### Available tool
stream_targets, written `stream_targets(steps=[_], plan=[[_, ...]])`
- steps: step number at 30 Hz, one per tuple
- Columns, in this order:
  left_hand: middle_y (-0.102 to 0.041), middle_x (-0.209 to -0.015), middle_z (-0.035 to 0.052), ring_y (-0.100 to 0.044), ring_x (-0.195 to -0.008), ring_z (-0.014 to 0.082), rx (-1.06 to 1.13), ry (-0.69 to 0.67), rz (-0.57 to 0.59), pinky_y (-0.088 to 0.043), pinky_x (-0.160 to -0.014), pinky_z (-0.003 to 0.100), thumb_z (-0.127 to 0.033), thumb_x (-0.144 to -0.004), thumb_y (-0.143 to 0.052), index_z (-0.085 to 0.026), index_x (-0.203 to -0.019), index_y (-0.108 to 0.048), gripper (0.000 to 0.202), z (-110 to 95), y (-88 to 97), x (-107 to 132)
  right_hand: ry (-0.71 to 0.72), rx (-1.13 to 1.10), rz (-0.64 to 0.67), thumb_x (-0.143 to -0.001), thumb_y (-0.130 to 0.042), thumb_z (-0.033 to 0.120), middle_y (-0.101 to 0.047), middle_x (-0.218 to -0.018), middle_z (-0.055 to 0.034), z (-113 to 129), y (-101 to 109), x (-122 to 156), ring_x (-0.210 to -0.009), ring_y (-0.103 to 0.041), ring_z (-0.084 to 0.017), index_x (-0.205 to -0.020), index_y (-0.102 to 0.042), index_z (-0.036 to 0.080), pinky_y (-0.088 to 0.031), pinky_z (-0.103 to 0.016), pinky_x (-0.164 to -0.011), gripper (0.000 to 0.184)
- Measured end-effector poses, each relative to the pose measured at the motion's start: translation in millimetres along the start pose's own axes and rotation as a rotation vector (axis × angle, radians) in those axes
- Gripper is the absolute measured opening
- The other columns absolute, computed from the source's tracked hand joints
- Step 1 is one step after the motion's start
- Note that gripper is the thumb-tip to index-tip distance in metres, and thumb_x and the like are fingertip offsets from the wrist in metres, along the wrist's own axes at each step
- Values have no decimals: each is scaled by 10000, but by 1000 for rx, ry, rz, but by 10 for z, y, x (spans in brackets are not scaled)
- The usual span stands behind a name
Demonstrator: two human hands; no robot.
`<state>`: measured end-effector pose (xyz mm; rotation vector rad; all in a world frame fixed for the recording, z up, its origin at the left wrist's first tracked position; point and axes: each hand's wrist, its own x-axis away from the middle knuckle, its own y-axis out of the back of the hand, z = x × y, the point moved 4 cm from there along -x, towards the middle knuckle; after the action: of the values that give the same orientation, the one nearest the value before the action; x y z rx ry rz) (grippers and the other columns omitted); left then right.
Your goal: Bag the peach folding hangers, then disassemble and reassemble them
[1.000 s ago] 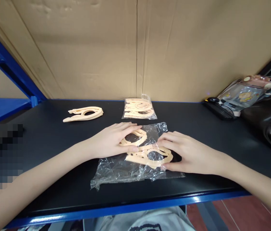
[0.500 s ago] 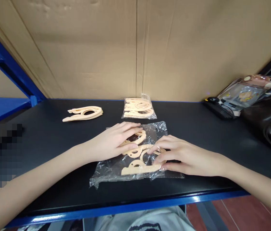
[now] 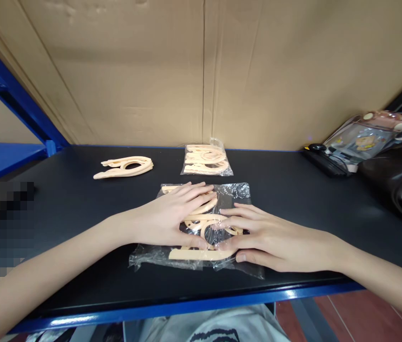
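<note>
In the middle of the table lies a clear plastic bag (image 3: 239,191) with several beige folding hangers (image 3: 197,254) in it. My left hand (image 3: 172,213) rests flat on the bag's left part, fingers stretched out, covering part of the upper hangers. On the right, my right hand (image 3: 268,237) presses on the bag with its fingers apart, its fingertips over the hangers' curved ends. The left thumb and the right fingertips come close together over the lower hanger. Some of the hangers' shapes are hidden under my hands.
Loose beige folding hangers (image 3: 124,167) lie at the back left of the black table (image 3: 90,266). A second bag of hangers (image 3: 206,159) lies by the cardboard wall (image 3: 133,76). At right are a clear pouch (image 3: 359,138) and a dark leather bag (image 3: 386,175).
Both hands have spread flatter over the bag, the right one shifting slightly toward me. The hangers inside have slid and bunched closer, the lowest one moving left.
</note>
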<state>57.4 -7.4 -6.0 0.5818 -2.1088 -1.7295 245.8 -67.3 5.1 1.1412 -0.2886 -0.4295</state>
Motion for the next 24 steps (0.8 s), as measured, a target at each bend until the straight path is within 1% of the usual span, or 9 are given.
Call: stream_targets(steps=[2,4,6,8,11,13,15,20,24], plan=[[-181,-1594,88,-149,-1463,313,-1,-5,7,-161,-1179,501,-743,-806,-464,-225,-1509,-257,898,3,-7,4,17,22,-27,-987,-443,271,-518,-1363,-36,16,-11,-10,-1386,-312,-210,-1269,-591,284,-229,-440,-1164,318],[-167,-1595,85,-136,-1465,306,11,-16,13,-144,-1185,491,-728,-823,-453,-227,-1514,-243,879,-11,-7,13,20,43,-67,-975,-473,277,-533,-1323,-60,15,-10,-9,-1310,-401,-206,-1236,-614,273,-330,-403,-1101,298],[-153,-1596,83,-125,-1466,306,25,-6,28,-143,-1185,489,-717,-838,-440,-223,-1517,-234,865,-34,4,28,-14,62,-116,-954,-515,306,-539,-1287,-75,-14,5,10,-1203,-487,-199,-1205,-627,254,-408,-365,-1018,280],[-118,-1601,75,-104,-1467,317,41,41,65,-146,-1181,494,-716,-847,-422,-226,-1523,-212,861,-51,22,53,-75,77,-152,-934,-547,312,-548,-1249,-68,-60,29,45,-1105,-536,-188,-1174,-627,244,-444,-345,-953,262],[-36,-1608,44,-54,-1467,332,73,97,153,-138,-1178,498,-725,-849,-404,-260,-1534,-141,868,-60,51,104,-131,76,-144,-916,-575,284,-583,-1174,-34,-109,53,90,-1015,-556,-174,-1099,-629,245,-449,-332,-900,195],[12,-1607,28,-13,-1466,338,96,89,215,-122,-1177,509,-745,-823,-427,-282,-1536,-81,918,-59,60,134,-135,53,-134,-908,-593,300,-612,-1115,-22,-119,59,91,-976,-560,-170,-1069,-627,240,-444,-327,-878,175],[37,-1605,25,12,-1463,346,118,82,246,-109,-1175,522,-770,-781,-465,-293,-1533,-42,986,-45,60,150,-140,24,-154,-899,-610,334,-634,-1053,-20,-128,59,67,-943,-565,-167,-1034,-628,225,-439,-322,-859,175],[16,-1607,42,3,-1459,360,137,115,225,-120,-1170,535,-790,-726,-516,-296,-1533,-57,1051,-13,37,132,-111,-52,-275,-865,-657,340,-653,-920,-4,-152,19,-31,-879,-578,-143,-866,-598,190,-426,-295,-842,161],[29,-1606,49,27,-1461,349,107,103,225,-97,-1173,538,-805,-731,-484,-271,-1535,-42,1061,-44,31,106,-83,-58,-336,-864,-658,326,-648,-880,-10,-150,-22,-76,-841,-580,-140,-825,-595,180,-435,-290,-810,164]])
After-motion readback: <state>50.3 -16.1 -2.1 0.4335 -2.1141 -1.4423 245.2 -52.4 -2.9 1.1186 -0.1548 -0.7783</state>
